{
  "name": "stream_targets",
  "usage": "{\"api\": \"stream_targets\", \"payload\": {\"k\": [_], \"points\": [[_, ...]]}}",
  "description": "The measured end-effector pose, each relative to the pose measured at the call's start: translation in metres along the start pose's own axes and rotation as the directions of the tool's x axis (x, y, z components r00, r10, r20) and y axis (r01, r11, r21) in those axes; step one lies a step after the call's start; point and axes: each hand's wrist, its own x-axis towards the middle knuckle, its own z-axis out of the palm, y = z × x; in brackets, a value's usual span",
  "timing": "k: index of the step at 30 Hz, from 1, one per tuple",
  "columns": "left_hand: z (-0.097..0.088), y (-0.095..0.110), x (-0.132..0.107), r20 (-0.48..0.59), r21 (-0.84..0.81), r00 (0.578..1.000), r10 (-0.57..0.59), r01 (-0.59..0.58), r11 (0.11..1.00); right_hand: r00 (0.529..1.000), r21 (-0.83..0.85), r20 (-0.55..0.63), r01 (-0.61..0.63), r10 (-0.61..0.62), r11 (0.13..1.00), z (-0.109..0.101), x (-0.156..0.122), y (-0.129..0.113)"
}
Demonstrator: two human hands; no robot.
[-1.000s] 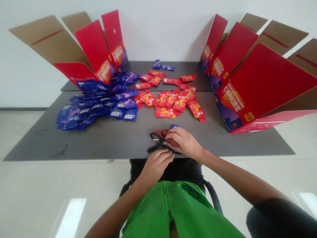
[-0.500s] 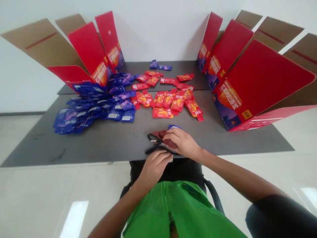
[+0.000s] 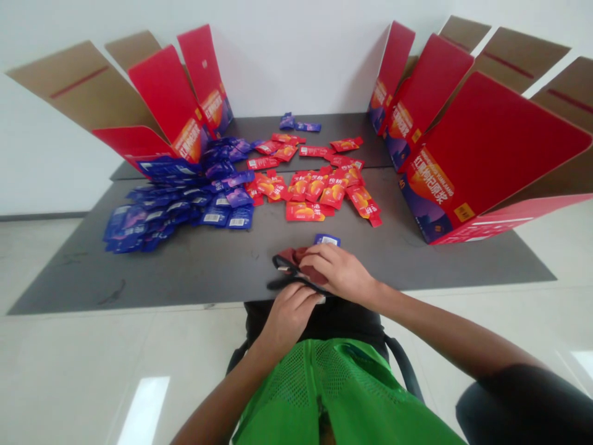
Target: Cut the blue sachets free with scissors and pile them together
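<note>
A reddish-brown cloth piece with black edging lies bunched at the table's front edge; what kind of item it is I cannot make out. My left hand is closed on its near black edge, fingertips pressed together. From the right, my right hand grips the cloth with curled fingers, hiding part of it. A small pale tag shows between the black edges. Just beyond my right fingers lies one blue sachet, partly covered.
A heap of blue sachets spreads over the left of the grey table. Several red sachets lie mid-table, two blue ones behind. Open red cartons stand left and right.
The cloth has shifted slightly left, and my right fingers have moved a little on it. A bit more of the blue sachet shows. My left hand keeps its grip.
</note>
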Motion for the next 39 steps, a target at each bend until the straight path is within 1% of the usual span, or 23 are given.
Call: {"api": "stream_targets", "payload": {"k": [1, 2, 4, 7, 9, 11, 13, 14, 15, 17, 18, 19, 20, 22, 24, 26, 28, 30, 32, 35, 39], "points": [[0.000, 0.000, 0.000, 0.004, -0.004, 1.000, 0.002, -0.002, 1.000, 1.000, 0.006, 0.019, -0.005, 0.005, 1.000, 0.004, -0.003, 0.000], [-0.001, 0.000, 0.000, 0.001, -0.005, 1.000, 0.008, -0.008, 1.000, 1.000, 0.004, 0.015, -0.019, 0.019, 1.000, 0.008, -0.004, 0.005], [0.000, -0.001, -0.001, -0.020, 0.006, 1.000, 0.024, -0.024, 1.000, 0.998, -0.027, -0.026, -0.051, 0.050, 0.998, 0.010, 0.000, 0.023], [0.003, -0.003, -0.002, -0.042, 0.024, 0.999, 0.028, -0.027, 0.999, 0.994, -0.119, -0.079, -0.081, 0.072, 0.990, 0.004, 0.018, 0.057], [0.004, -0.004, -0.003, -0.044, 0.021, 0.999, 0.024, -0.023, 1.000, 0.993, -0.172, -0.101, -0.073, 0.056, 0.982, -0.005, 0.030, 0.068], [0.004, -0.004, -0.003, -0.039, 0.014, 0.999, 0.018, -0.017, 1.000, 0.987, -0.176, -0.152, -0.075, 0.048, 0.981, -0.013, 0.035, 0.064], [0.004, -0.003, -0.002, -0.033, 0.012, 0.999, 0.017, -0.016, 1.000, 0.977, -0.118, -0.203, -0.090, 0.065, 0.989, -0.015, 0.030, 0.046], [0.003, -0.002, -0.001, -0.028, 0.011, 0.999, 0.018, -0.017, 1.000, 0.977, -0.079, -0.201, -0.090, 0.072, 0.993, -0.014, 0.025, 0.034], [0.002, -0.002, -0.001, -0.021, 0.010, 1.000, 0.015, -0.015, 1.000, 0.984, -0.043, -0.164, -0.071, 0.063, 0.997, -0.012, 0.018, 0.023], [0.001, -0.001, 0.000, -0.007, 0.005, 1.000, 0.004, -0.004, 1.000, 0.999, 0.007, -0.048, -0.017, 0.017, 1.000, -0.003, 0.004, 0.006], [0.001, 0.000, 0.000, -0.003, 0.001, 1.000, 0.000, 0.000, 1.000, 1.000, 0.019, -0.003, 0.003, -0.003, 1.000, 0.001, 0.000, 0.004], [0.001, 0.000, 0.000, -0.004, -0.001, 1.000, -0.002, 0.002, 1.000, 1.000, 0.018, 0.016, 0.009, -0.010, 1.000, 0.005, -0.002, 0.006], [0.001, -0.001, 0.000, -0.012, -0.002, 1.000, 0.002, -0.002, 1.000, 1.000, 0.001, 0.006, 0.002, -0.002, 1.000, 0.007, -0.001, 0.012], [0.001, -0.001, 0.000, -0.031, 0.005, 0.999, 0.019, -0.019, 1.000, 0.998, -0.067, -0.057, -0.039, 0.035, 0.997, 0.007, 0.007, 0.034], [0.001, -0.002, 0.000, -0.036, 0.020, 0.999, 0.028, -0.027, 0.999, 0.993, -0.148, -0.105, -0.068, 0.053, 0.987, 0.000, 0.019, 0.057], [-0.001, -0.001, 0.001, -0.012, 0.037, 1.000, 0.025, -0.025, 0.999, 0.984, -0.188, -0.166, -0.100, 0.069, 0.977, -0.014, 0.026, 0.072], [-0.003, 0.001, 0.004, 0.031, 0.060, 0.999, 0.009, -0.011, 0.998, 0.957, -0.177, -0.274, -0.147, 0.095, 0.973, -0.029, 0.024, 0.073], [-0.005, 0.004, 0.007, 0.081, 0.100, 0.997, -0.019, 0.011, 0.995, 0.906, -0.137, -0.400, -0.207, 0.137, 0.969, -0.043, 0.013, 0.065], [-0.005, 0.006, 0.010, 0.111, 0.165, 0.993, -0.036, 0.018, 0.986, 0.856, -0.095, -0.481, -0.267, 0.190, 0.959, -0.053, -0.004, 0.055], [-0.004, 0.007, 0.012, 0.107, 0.246, 0.994, -0.017, -0.010, 0.969, 0.797, -0.054, -0.535, -0.363, 0.280, 0.930, -0.063, -0.030, 0.048], [-0.006, 0.006, 0.013, 0.074, 0.247, 0.997, 0.013, -0.031, 0.968, 0.717, -0.018, -0.591, -0.470, 0.370, 0.883, -0.063, -0.060, 0.053]]}}
